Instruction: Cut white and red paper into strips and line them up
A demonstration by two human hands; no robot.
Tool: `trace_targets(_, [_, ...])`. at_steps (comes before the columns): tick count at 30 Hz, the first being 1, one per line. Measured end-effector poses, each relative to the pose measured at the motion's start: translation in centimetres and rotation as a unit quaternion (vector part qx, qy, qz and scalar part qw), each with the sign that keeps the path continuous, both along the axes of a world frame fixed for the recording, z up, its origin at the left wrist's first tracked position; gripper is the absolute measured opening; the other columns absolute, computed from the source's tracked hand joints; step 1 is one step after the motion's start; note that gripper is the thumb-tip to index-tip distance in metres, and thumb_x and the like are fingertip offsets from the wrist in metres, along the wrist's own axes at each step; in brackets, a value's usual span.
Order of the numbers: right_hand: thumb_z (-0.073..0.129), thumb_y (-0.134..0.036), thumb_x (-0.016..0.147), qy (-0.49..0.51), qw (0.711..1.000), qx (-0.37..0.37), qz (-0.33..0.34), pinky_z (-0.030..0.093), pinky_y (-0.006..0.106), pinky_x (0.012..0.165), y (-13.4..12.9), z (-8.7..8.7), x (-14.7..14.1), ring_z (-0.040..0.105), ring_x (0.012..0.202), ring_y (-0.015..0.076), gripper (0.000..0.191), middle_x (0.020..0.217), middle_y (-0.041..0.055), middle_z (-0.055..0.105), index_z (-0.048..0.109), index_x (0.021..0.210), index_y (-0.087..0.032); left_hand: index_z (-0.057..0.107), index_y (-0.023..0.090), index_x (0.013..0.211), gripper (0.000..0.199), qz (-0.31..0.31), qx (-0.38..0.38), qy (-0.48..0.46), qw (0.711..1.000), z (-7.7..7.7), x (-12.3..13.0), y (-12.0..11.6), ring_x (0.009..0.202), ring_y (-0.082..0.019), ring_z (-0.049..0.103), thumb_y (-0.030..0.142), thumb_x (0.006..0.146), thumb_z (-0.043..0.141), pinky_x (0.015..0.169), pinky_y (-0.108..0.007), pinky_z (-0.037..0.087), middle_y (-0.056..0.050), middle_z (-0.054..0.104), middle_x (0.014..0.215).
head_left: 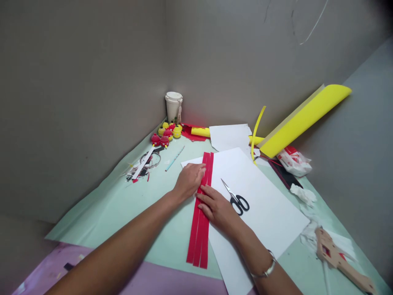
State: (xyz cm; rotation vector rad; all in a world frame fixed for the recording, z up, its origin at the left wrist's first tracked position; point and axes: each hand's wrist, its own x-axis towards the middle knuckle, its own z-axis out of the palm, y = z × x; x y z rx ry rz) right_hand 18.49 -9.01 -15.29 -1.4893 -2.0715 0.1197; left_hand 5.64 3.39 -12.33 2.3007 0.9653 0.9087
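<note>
Several long red strips [197, 241] lie side by side, lengthwise in front of me, across the left edge of a large white sheet [270, 209]. They look like paper or felt. My left hand [189, 180] is closed at their left edge, its fingers bent and its fingertips partly hidden. Just nearer to me, my right hand [217, 205] lies open across the strips, fingers apart and resting flat. Black-handled scissors [236, 198] rest on the white sheet beyond my right hand, blades partly apart. A light-blue pencil [175, 158] lies on the green table cover [123, 217].
Red and yellow lantern-like pieces [164, 137] cluster before a white cup [174, 107] at the back. Wire rings and scraps [144, 166] lie left. Rolled yellow sheet [303, 121], tissue pack [294, 161] and glue gun [340, 258] stand or lie along the right side.
</note>
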Motion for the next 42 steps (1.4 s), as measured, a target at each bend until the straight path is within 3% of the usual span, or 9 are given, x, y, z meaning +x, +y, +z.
trace_targets(3, [0.053, -0.025, 0.094, -0.002, 1.000, -0.002, -0.007, 0.048, 0.049, 0.105, -0.1, -0.3, 0.1, 0.053, 0.128, 0.0291, 0.033, 0.134, 0.0126, 0.061, 0.066, 0.125, -0.022, 0.065, 0.020, 0.107, 0.028, 0.042, -0.084, -0.093, 0.991, 2.1, -0.4, -0.6, 0.105, -0.021, 0.061, 0.031, 0.096, 0.042, 0.093, -0.034, 0.046, -0.004, 0.070, 0.112])
trace_targets(6, [0.053, -0.024, 0.094, 0.002, 1.000, -0.009, -0.003, 0.047, 0.048, 0.106, -0.1, 0.0, 0.0, 0.053, 0.128, 0.0292, 0.034, 0.135, 0.0122, 0.060, 0.065, 0.126, -0.022, 0.065, 0.021, 0.098, 0.024, 0.005, -0.109, -0.155, 0.982, 4.8, -0.9, -2.3, 0.096, -0.018, 0.064, 0.033, 0.095, 0.045, 0.087, -0.029, 0.048, -0.001, 0.071, 0.099])
trace_targets(9, [0.052, -0.019, 0.094, 0.015, 1.000, -0.019, 0.014, 0.048, 0.046, 0.105, 0.0, 0.5, -0.2, 0.054, 0.125, 0.0275, 0.035, 0.133, 0.0106, 0.060, 0.063, 0.126, -0.024, 0.065, 0.021, 0.093, 0.021, -0.058, -0.082, -0.107, 0.989, 5.8, -1.2, -4.0, 0.089, -0.018, 0.064, 0.028, 0.094, 0.046, 0.084, -0.029, 0.048, -0.001, 0.070, 0.094])
trace_targets(13, [0.051, -0.016, 0.092, 0.030, 0.999, -0.016, 0.026, 0.051, 0.044, 0.101, 0.1, 0.7, -0.4, 0.057, 0.118, 0.0266, 0.033, 0.127, 0.0094, 0.063, 0.065, 0.121, -0.024, 0.065, 0.020, 0.101, 0.023, -0.086, -0.016, 0.051, 0.995, 3.3, -1.0, -4.3, 0.096, -0.022, 0.063, 0.023, 0.093, 0.044, 0.088, -0.035, 0.047, -0.005, 0.070, 0.103])
trace_targets(18, [0.051, -0.015, 0.092, 0.028, 0.999, -0.022, 0.034, 0.050, 0.043, 0.101, 0.0, 1.2, -0.4, 0.057, 0.118, 0.0262, 0.030, 0.127, 0.0089, 0.061, 0.065, 0.116, -0.025, 0.062, 0.017, 0.113, 0.029, -0.103, 0.058, 0.168, 0.979, 0.2, 0.3, -1.8, 0.110, -0.026, 0.061, 0.018, 0.091, 0.043, 0.095, -0.038, 0.045, -0.011, 0.066, 0.119])
trace_targets(21, [0.051, -0.016, 0.092, 0.024, 0.999, -0.026, 0.034, 0.049, 0.042, 0.102, 0.0, 1.5, -0.4, 0.058, 0.118, 0.0261, 0.028, 0.125, 0.0095, 0.062, 0.066, 0.114, -0.024, 0.056, 0.016, 0.127, 0.036, -0.126, 0.079, 0.199, 0.969, -1.2, 1.1, -0.1, 0.132, -0.024, 0.047, 0.020, 0.095, 0.041, 0.111, -0.038, 0.033, -0.013, 0.051, 0.142])
trace_targets(27, [0.052, -0.018, 0.092, 0.009, 1.000, -0.002, 0.029, 0.049, 0.043, 0.104, 0.1, 1.2, -0.2, 0.057, 0.121, 0.0267, 0.031, 0.127, 0.0113, 0.062, 0.065, 0.120, -0.022, 0.052, 0.020, 0.135, 0.039, -0.169, 0.050, 0.165, 0.970, -4.2, 1.2, 1.9, 0.138, -0.018, 0.039, 0.023, 0.099, 0.039, 0.115, -0.037, 0.029, -0.008, 0.045, 0.148])
trace_targets(38, [0.054, -0.018, 0.091, 0.003, 1.000, 0.011, 0.014, 0.050, 0.042, 0.103, 0.1, 0.9, -0.5, 0.059, 0.119, 0.0265, 0.031, 0.128, 0.0122, 0.063, 0.067, 0.119, -0.019, 0.061, 0.014, 0.126, 0.038, -0.178, 0.047, 0.120, 0.975, -4.1, 1.0, 2.0, 0.132, -0.022, 0.047, 0.019, 0.097, 0.038, 0.112, -0.037, 0.036, -0.010, 0.054, 0.140])
trace_targets(42, [0.055, -0.019, 0.090, -0.004, 1.000, 0.006, 0.005, 0.049, 0.041, 0.104, 0.1, 0.6, -0.5, 0.058, 0.122, 0.0269, 0.032, 0.130, 0.0125, 0.063, 0.068, 0.120, -0.018, 0.055, 0.018, 0.134, 0.040, -0.107, 0.082, 0.024, 0.991, -2.4, 0.7, 1.9, 0.133, -0.021, 0.047, 0.023, 0.096, 0.042, 0.113, -0.039, 0.037, -0.009, 0.053, 0.142])
